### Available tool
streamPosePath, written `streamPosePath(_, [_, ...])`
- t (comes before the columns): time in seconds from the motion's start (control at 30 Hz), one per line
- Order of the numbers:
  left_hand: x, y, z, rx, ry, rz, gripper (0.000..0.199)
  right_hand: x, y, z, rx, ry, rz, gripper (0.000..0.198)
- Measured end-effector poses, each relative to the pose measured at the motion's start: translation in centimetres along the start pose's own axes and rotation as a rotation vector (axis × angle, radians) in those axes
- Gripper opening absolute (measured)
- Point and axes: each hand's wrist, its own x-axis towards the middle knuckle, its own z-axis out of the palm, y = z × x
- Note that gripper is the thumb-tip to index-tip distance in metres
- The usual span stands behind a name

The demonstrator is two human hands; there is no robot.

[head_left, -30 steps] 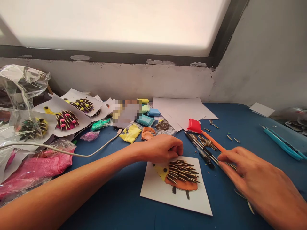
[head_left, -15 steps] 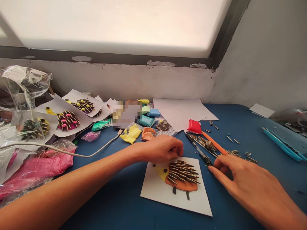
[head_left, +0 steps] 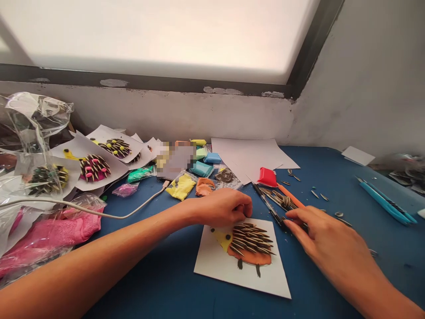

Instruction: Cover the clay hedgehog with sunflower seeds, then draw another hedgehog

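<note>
Card [head_left: 239, 282] lies flat on the desk [head_left: 159, 274], its hedgehog figure [head_left: 252, 244] unaltered on my feed over the last second. I log the left hand [head_left: 226, 208] as unmoved: fingers curled at the card's upper edge (whether they pinch anything, I cannot tell). The right hand [head_left: 332, 243] sits further left than a second ago, thumb and index finger beside the pen [head_left: 268, 204] and close to the seed pile [head_left: 281, 200]; its grip is unclear too. My reading: this shift is handling among the seeds, with no progress on the figure.
</note>
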Motion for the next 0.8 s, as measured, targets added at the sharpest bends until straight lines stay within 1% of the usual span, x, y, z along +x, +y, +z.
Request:
streamPosePath(0.13, [0.0,0.1,0.0,0.008,0.003,-0.006,0.019,0.2,-0.6,0.4,0.002,-0.049,-0.008,0.029])
streamPosePath(0.27, [0.0,0.1,0.0,0.008,0.014,-0.006,0.019,0.5,-0.7,0.2,0.015,-0.067,-0.012,0.027])
streamPosePath(0.37, [0.0,0.1,0.0,0.012,0.010,0.001,0.019,0.4,-0.1,-0.5,0.013,-0.036,0.000,0.028])
streamPosePath(0.43, [0.0,0.1,0.0,0.014,0.000,0.009,0.018,0.2,0.3,-1.3,0.017,-0.011,0.015,0.032])
streamPosePath(0.47, [-0.1,0.1,-0.1,0.014,-0.005,0.011,0.018,0.0,0.4,-1.6,0.036,-0.006,0.019,0.035])
streamPosePath(0.53, [-0.1,0.3,-0.1,0.018,-0.011,0.009,0.017,-0.5,0.2,-2.2,0.144,-0.031,0.009,0.038])
streamPosePath(0.6, [-0.2,0.4,-0.2,0.023,-0.017,-0.002,0.017,-1.1,-0.3,-2.5,0.292,-0.059,-0.027,0.037])
streamPosePath(0.67, [-0.3,0.5,-0.3,0.028,-0.022,-0.010,0.016,-1.7,-1.0,-2.5,0.389,-0.032,-0.085,0.034])
streamPosePath(0.73, [-0.2,0.4,-0.3,0.031,-0.022,-0.003,0.017,-2.3,-1.6,-2.1,0.423,0.002,-0.158,0.030])
streamPosePath(0.8, [-0.2,0.3,-0.3,0.028,-0.012,0.013,0.017,-2.8,-2.0,-1.7,0.444,-0.011,-0.245,0.022])
